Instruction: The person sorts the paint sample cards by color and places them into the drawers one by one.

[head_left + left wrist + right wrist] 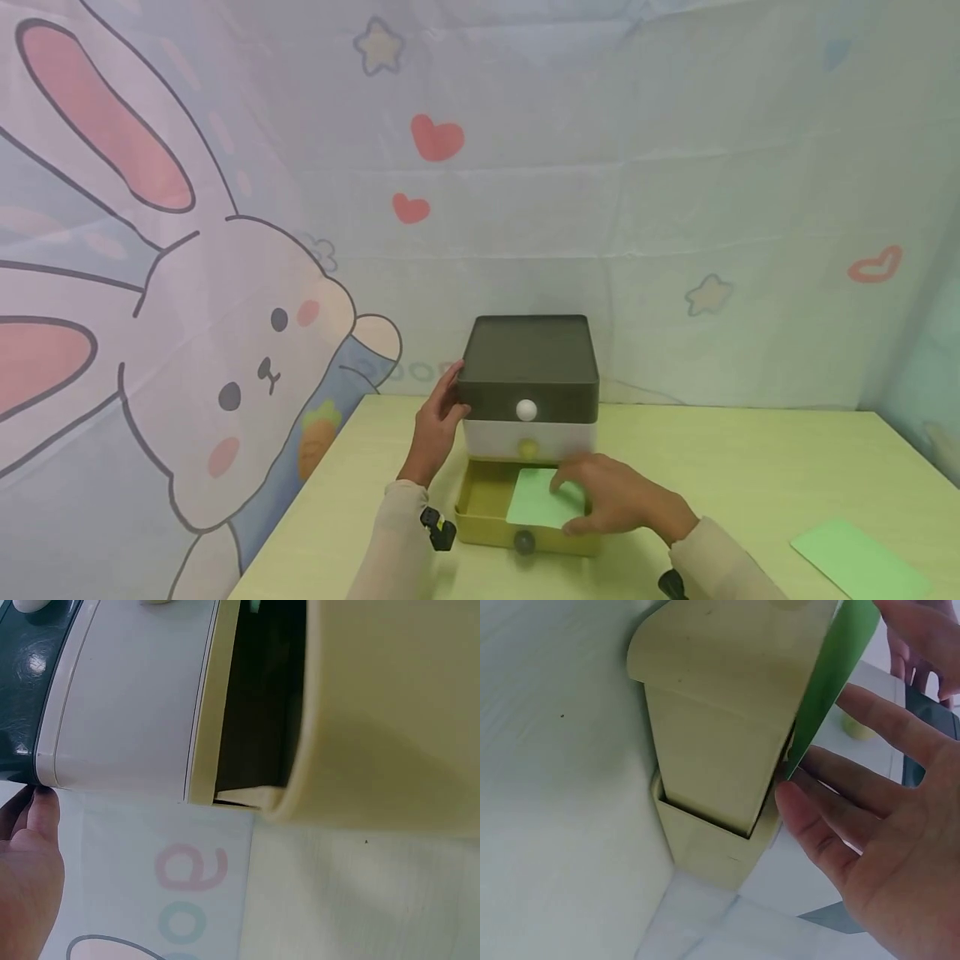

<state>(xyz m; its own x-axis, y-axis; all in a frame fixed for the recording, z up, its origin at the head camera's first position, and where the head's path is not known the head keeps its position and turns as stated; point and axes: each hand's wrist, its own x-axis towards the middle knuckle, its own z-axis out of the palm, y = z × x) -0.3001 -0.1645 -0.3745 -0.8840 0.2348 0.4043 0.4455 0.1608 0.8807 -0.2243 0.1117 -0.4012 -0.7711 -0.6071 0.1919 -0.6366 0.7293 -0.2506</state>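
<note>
A small three-tier drawer cabinet has a dark top [528, 350], a white middle drawer [495, 439] and a yellow bottom drawer [487, 531] pulled out. My left hand [437, 425] rests against the cabinet's left side, with its thumb by the front corner of the dark tier. My right hand [618, 493] holds a light green card [536, 496] over the right part of the yellow drawer. In the right wrist view, the green card [829, 686] slants up from the drawer, with the fingers [889, 720] along its edge.
Another green card [858, 558] lies on the pale yellow table [712, 467] at the right. Behind the table hangs a cloth [637, 208] printed with a rabbit, hearts and stars. Round knobs stick out from the drawer fronts.
</note>
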